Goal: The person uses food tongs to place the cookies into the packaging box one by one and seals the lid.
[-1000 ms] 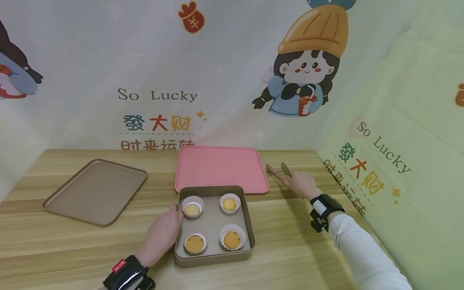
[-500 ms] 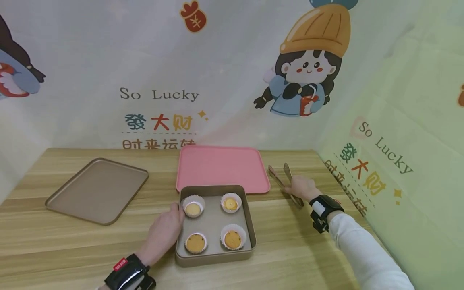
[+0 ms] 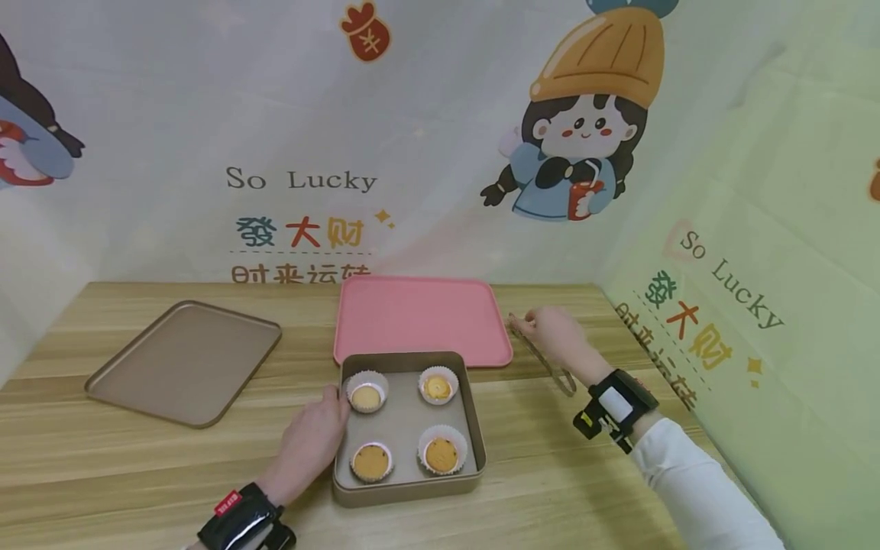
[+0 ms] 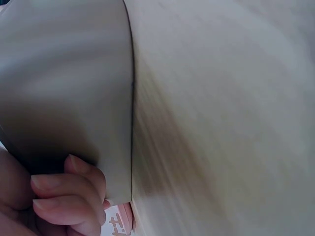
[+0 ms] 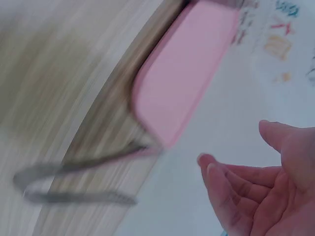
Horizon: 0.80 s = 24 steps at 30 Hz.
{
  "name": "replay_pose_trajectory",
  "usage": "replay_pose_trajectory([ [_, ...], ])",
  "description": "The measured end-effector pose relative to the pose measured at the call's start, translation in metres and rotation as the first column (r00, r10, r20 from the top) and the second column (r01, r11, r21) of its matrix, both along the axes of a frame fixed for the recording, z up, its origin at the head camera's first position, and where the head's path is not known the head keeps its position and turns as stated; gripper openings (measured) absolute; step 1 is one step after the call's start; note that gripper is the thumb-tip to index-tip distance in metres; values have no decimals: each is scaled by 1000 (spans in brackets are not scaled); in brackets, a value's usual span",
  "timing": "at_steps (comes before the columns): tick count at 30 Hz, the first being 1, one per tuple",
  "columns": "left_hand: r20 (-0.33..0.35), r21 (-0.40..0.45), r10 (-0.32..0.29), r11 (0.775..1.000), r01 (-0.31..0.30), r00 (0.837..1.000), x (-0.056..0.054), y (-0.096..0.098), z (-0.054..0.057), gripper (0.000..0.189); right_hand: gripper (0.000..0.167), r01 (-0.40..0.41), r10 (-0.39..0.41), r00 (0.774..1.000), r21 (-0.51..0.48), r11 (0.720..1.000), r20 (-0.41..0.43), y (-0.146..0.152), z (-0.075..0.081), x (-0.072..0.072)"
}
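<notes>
My left hand (image 3: 312, 435) holds the left wall of a square, bronze-coloured baking pan (image 3: 409, 495). In the left wrist view its fingers (image 4: 74, 196) are bent against the pan's outer side. Small round cakes in white paper cups sit near the pan's four corners, among them a back-right cake (image 3: 436, 387) and a front-left cake (image 3: 371, 462). A pair of metal tongs (image 3: 558, 374) lies on the table to the right. My right hand (image 3: 560, 336) hovers over their far end, covering part of them. From the right wrist, its fingers are spread from the thumb and hold nothing.
A pink tray (image 3: 419, 313) lies behind the baking pan, its front edge partly hidden by it. Further left is a flat brown baking sheet (image 3: 186, 367), turned at an angle. A printed cloth (image 3: 426, 153) hangs behind and to the right of the wooden table (image 3: 550, 473).
My right hand has let go of the tongs, which lie spread on the table, and has moved away from me toward their tips. The left hand and pan have stayed put.
</notes>
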<state>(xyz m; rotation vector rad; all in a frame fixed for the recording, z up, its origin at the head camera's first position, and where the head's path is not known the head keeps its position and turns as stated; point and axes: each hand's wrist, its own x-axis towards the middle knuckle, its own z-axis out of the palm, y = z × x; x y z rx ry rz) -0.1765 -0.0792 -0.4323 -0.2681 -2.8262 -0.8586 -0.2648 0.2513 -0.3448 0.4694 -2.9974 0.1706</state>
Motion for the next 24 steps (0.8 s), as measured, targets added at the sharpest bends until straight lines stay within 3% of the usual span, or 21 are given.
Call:
replay_pose_trajectory([
  [2,-8,-7,-7,1000,7,1000,0,0,0,22,38,-9,11,1000,-180,984,9,-13,0,5],
  [3,-13,-11,-10,1000,10,1000,0,0,0,22,36,-34,38,999,-202,979,14,-19,0,9],
  [8,-36,-22,-20,1000,19,999,1,0,0,21,37,-92,101,995,-242,966,22,-43,-7,25],
  [15,-37,-25,-17,1000,16,999,1,-1,0,21,31,-64,106,987,-308,949,119,-64,-28,40],
  [19,-38,-36,-24,999,22,999,1,0,0,20,36,-81,117,982,-235,969,146,-68,-49,49],
  [24,-47,-41,-30,999,28,998,1,-1,1,18,37,-134,141,987,-89,987,73,-70,-68,56],
])
